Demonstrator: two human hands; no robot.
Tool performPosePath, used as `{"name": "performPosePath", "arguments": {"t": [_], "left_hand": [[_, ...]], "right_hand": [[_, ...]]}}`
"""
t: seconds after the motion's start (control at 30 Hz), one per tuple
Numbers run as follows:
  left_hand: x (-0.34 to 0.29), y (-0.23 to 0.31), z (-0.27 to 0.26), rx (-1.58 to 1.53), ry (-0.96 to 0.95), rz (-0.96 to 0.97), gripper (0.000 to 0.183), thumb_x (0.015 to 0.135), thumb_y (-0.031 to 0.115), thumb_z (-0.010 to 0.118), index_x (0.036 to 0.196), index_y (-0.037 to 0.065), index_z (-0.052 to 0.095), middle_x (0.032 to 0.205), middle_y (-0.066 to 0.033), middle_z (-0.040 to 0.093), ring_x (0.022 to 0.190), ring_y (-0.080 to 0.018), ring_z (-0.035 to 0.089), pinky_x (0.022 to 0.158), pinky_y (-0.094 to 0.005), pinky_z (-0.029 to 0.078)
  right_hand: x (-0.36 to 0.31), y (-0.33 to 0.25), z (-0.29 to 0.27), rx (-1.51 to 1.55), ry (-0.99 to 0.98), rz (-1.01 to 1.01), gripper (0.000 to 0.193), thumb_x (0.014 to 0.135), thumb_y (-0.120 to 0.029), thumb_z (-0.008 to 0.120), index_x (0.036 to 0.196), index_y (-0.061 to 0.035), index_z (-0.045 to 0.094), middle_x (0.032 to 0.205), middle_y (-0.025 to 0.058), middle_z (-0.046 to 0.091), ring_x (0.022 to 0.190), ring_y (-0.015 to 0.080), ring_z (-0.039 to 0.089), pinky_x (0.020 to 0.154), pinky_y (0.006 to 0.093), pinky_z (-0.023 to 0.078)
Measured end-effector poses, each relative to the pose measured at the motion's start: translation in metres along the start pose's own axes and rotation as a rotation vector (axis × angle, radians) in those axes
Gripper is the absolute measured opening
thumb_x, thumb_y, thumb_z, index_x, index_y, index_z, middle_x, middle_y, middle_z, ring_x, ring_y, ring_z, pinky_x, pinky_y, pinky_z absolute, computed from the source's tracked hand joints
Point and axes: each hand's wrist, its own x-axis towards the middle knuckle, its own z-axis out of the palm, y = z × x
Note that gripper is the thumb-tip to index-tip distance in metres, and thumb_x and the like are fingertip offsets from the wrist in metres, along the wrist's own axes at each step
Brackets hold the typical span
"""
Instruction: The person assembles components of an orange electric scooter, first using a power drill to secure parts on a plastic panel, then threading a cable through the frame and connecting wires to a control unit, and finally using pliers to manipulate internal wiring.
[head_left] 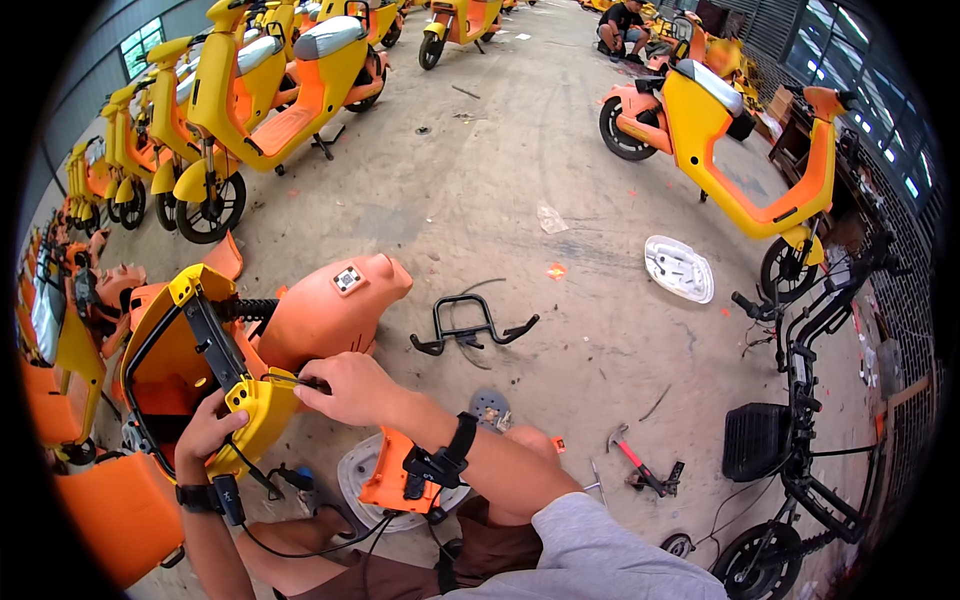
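Scooter body (265, 412), hall floor (570, 330) littered; left fingers (207, 420) grip it, right fingers (322, 369) pinch cable (285, 378).

At 8 o'clock, right hand (352, 390) covers one end of a thin dark piece (286, 378), its kind too small to tell. At 7 o'clock, white oval shell (350, 472) partly hidden under orange part (380, 487); between 4 and 5, black wheel (762, 562) cut by lower edge. At 1 o'clock, crouching person (624, 28) too small for handwork to be read.
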Motion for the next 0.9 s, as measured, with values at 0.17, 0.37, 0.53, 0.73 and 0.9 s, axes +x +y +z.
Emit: {"name": "performPosePath", "arguments": {"t": [0.17, 0.37, 0.53, 0.73, 0.9], "left_hand": [[0.0, -0.001, -0.002, 0.006, 0.007, 0.014, 0.056, 0.083, 0.022, 0.075, 0.129, 0.0, 0.053, 0.111, -0.0025, 0.063, 0.098, -0.0134, 0.06, 0.089, -0.0293, 0.049], [-0.001, -0.003, 0.0, -0.104, -0.056, -0.006, 0.067, 0.072, 0.015, 0.083, 0.13, 0.001, 0.052, 0.114, -0.002, 0.062, 0.102, -0.0139, 0.059, 0.093, -0.0313, 0.047], [-0.006, 0.005, 0.0, 0.027, -0.028, -0.028, 0.072, 0.067, 0.014, 0.086, 0.13, 0.002, 0.053, 0.112, -0.0008, 0.061, 0.101, -0.0126, 0.058, 0.093, -0.0299, 0.046], [-0.018, 0.011, 0.007, 0.321, 0.125, -0.027, 0.054, 0.071, 0.017, 0.082, 0.116, -0.004, 0.06, 0.109, -0.0083, 0.062, 0.1, -0.0156, 0.059, 0.091, -0.0307, 0.046], [-0.037, 0.003, 0.069, 0.61, 0.641, 0.365, 0.034, 0.076, 0.012, 0.075, 0.102, -0.005, 0.062, 0.116, -0.0179, 0.061, 0.109, -0.0341, 0.057, 0.098, -0.0394, 0.042]], "right_hand": [[0.002, -0.011, 0.019, 0.204, 0.001, 0.097, 0.031, 0.082, -0.02, 0.059, 0.106, -0.0021, 0.066, 0.093, 0.0167, 0.068, 0.087, 0.0347, 0.065, 0.079, 0.0422, 0.052], [0.009, 0.008, 0.05, 0.127, 0.101, 0.046, 0.048, 0.074, -0.003, 0.056, 0.122, -0.0025, 0.058, 0.116, 0.0174, 0.061, 0.105, 0.0333, 0.062, 0.092, 0.0386, 0.049], [0.023, 0.005, 0.056, 0.247, 0.118, 0.108, 0.051, 0.072, -0.001, 0.053, 0.123, -0.0009, 0.057, 0.12, 0.0183, 0.061, 0.118, 0.0334, 0.057, 0.101, 0.0382, 0.044], [0.034, 0.008, 0.063, 0.312, -0.079, 0.156, 0.05, 0.071, -0.001, 0.052, 0.121, -0.0003, 0.057, 0.119, 0.0202, 0.063, 0.116, 0.0347, 0.058, 0.1, 0.0399, 0.044], [0.031, 0.002, 0.053, 0.288, -0.083, 0.198, 0.047, 0.072, -0.001, 0.052, 0.119, -0.0006, 0.057, 0.117, 0.0209, 0.063, 0.112, 0.0366, 0.059, 0.098, 0.0415, 0.045]]}}
